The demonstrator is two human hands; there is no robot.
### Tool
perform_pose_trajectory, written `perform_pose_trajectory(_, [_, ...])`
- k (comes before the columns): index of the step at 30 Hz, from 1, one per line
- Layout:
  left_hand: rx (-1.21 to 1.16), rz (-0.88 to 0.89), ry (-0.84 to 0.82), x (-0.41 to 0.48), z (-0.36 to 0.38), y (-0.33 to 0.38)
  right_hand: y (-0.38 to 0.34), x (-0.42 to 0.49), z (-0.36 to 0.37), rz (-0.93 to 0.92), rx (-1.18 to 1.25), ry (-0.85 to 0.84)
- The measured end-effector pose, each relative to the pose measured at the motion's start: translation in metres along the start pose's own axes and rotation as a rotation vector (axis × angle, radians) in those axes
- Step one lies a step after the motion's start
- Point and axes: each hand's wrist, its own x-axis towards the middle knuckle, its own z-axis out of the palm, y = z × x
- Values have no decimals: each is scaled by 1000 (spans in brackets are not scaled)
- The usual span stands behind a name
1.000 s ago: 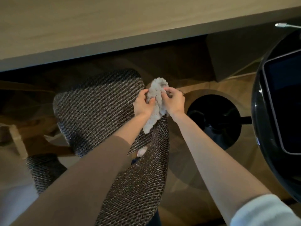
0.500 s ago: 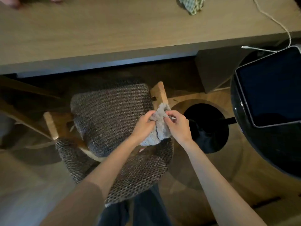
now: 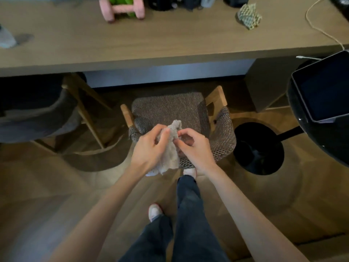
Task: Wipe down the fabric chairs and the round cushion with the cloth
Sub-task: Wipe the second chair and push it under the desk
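Note:
A grey fluffy cloth (image 3: 172, 146) hangs between both my hands, above the backrest of a brown woven fabric chair (image 3: 170, 108). My left hand (image 3: 151, 148) grips the cloth's left side with curled fingers. My right hand (image 3: 194, 146) pinches its upper right edge. The chair's seat is tucked toward the wooden table (image 3: 170, 40), with wooden arms on both sides. A second chair (image 3: 37, 118) with a grey seat stands at the left, partly under the table. No round cushion can be made out.
A black round side table (image 3: 302, 133) carrying a tablet (image 3: 324, 87) stands at the right, its round base (image 3: 258, 148) on the floor. On the table lie pink dumbbells (image 3: 122, 9), a patterned cloth (image 3: 249, 16) and a cable (image 3: 321, 29). My legs and feet (image 3: 185, 214) are below.
The view has pulled back and up from the chair, so the table top and floor show. Both hands keep hold of the cloth, now further from the seat.

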Motion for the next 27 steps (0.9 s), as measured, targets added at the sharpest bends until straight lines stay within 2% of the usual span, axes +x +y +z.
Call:
perform_pose_trajectory(3, [90,-63,153,-38,-18,-18,1,-22,19,-92,-95,-123])
perform_pose_trajectory(5, [177,-131,173,-54,-24,-33,13,-32,23,-153,-256,-120])
perform_pose_trajectory(10, [349,-313,-9,-71,-9,-61,57,-44,19,-156,-615,-125])
perform_pose_trajectory(14, [347,-339,-112,-56,16,-82,82,-45,20,-90,-727,-184])
perform_pose_trajectory(16, [267,-373,-181,-44,28,-90,90,-41,20,-88,-783,-189])
perform_pose_trajectory(20, [0,-555,-241,-24,52,-99,101,-31,29,-107,-933,-190])
perform_pose_trajectory(24, [-314,-620,-172,-14,63,-105,112,-28,41,-130,-1125,-110])
perform_pose_trajectory(27, [-423,-643,-108,-6,66,-111,115,-19,45,-156,-1189,-52])
